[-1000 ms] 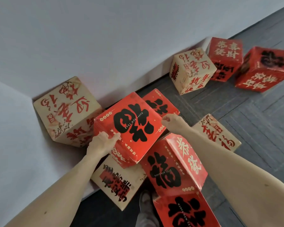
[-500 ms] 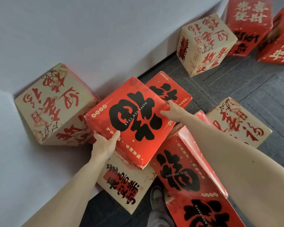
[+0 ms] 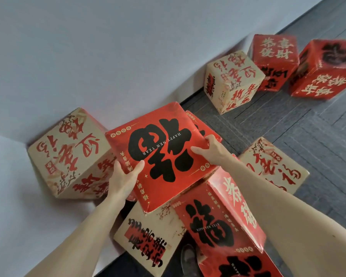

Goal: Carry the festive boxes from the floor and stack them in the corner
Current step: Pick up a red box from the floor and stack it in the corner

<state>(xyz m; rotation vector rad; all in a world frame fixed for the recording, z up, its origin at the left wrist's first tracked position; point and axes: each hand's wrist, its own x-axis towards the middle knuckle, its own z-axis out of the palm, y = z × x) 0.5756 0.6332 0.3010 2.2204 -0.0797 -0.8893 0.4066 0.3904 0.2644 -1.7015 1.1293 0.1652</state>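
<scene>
I hold a red festive box point(image 3: 164, 154) with a big black character on top, above the pile in the corner. My left hand point(image 3: 124, 176) grips its near-left edge, thumb on the top face. My right hand point(image 3: 212, 148) grips its right edge, fingers curled over it. A beige box point(image 3: 68, 156) leans into the wall corner to the left. Under and beside the held box lie a beige box point(image 3: 148, 238), a red box point(image 3: 220, 220) and another red box point(image 3: 208, 128), mostly hidden.
More boxes sit on the grey carpet: a beige one point(image 3: 272, 166) at right, then a beige one point(image 3: 232, 80) and two red ones point(image 3: 276, 58) point(image 3: 326, 68) along the white wall point(image 3: 88, 56). My shoe point(image 3: 188, 258) shows at the bottom. A red box point(image 3: 244, 266) lies at the lower edge.
The red box has turned slightly in my hands and shifted toward the corner. My left thumb now lies on its top face. The view has swung back toward the far boxes.
</scene>
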